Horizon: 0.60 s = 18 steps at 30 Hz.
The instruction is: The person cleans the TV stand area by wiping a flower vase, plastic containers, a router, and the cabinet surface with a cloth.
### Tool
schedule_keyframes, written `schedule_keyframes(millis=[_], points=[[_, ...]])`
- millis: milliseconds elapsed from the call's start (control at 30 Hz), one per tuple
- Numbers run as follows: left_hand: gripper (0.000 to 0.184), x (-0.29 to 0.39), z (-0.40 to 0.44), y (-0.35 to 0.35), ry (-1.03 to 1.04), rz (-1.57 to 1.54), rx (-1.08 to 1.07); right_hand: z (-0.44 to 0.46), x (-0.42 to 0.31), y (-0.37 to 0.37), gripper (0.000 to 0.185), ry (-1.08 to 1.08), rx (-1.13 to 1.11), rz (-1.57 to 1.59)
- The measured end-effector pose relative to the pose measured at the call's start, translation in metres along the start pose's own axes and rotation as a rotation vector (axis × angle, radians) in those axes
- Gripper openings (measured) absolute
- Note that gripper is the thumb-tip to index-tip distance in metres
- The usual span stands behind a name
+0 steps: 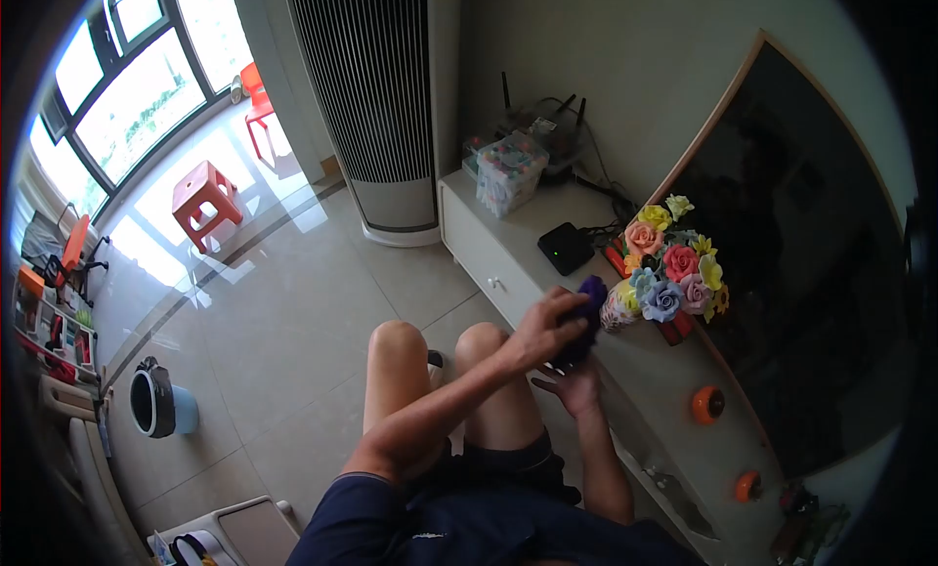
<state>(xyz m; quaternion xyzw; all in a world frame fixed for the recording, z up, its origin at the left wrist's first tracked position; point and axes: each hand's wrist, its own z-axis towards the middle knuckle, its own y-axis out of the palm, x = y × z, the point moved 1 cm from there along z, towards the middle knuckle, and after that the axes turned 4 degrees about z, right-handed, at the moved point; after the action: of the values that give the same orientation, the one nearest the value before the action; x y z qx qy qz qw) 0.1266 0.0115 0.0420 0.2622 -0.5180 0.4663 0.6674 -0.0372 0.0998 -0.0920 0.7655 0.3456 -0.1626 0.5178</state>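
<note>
A dark purple cloth [584, 324] is gripped in my left hand [545, 330], whose fingers are bent round it. Just below and against the cloth is my right hand [578, 388], with its thumb and a finger stretched out to the left; the rest of its fingers are partly hidden by the cloth. Right beside the cloth, a patterned vase [620, 305] stands on the white cabinet [635, 371], filled with colourful flowers [679, 263].
A black box [567, 249] and a clear tub of colourful pieces [510, 173] sit further back on the cabinet. Orange round ornaments [707, 405] stand nearer, before a large dark screen [811, 253]. A bin [156, 400] and a red stool [207, 200] are at the left.
</note>
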Motion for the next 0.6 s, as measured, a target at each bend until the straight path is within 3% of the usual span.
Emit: schedule_keyframes(millis=[133, 200, 267, 367, 433, 533, 600], points=[[0.047, 0.009, -0.028, 0.015, 0.142, 0.164, -0.101, -0.038, -0.017, 0.039, 0.067, -0.089, -0.208, 0.347], [0.041, 0.007, -0.052, 0.015, 0.033, 0.401, -0.247, -0.050, -0.010, 0.024, 0.063, -0.086, -0.193, 0.303], [0.028, -0.028, -0.073, 0.018, 0.181, 0.744, -0.401, -0.073, -0.008, 0.012, 0.058, -0.126, -0.101, 0.165], [0.025, -0.017, -0.083, 0.022, 0.025, 0.558, -0.428, -0.098, -0.007, 0.002, 0.051, -0.097, -0.060, -0.082], [0.029, 0.003, -0.078, 0.022, -0.136, 0.424, -0.531, -0.114, -0.010, 0.005, 0.053, -0.128, -0.063, -0.065], [0.029, 0.019, -0.076, 0.019, -0.100, 0.369, -0.461, -0.143, -0.030, 0.004, 0.055, -0.240, -0.064, 0.060], [0.029, 0.039, -0.069, 0.009, -0.075, 0.552, -0.474, -0.164, -0.055, 0.005, 0.058, -0.382, -0.022, 0.147]])
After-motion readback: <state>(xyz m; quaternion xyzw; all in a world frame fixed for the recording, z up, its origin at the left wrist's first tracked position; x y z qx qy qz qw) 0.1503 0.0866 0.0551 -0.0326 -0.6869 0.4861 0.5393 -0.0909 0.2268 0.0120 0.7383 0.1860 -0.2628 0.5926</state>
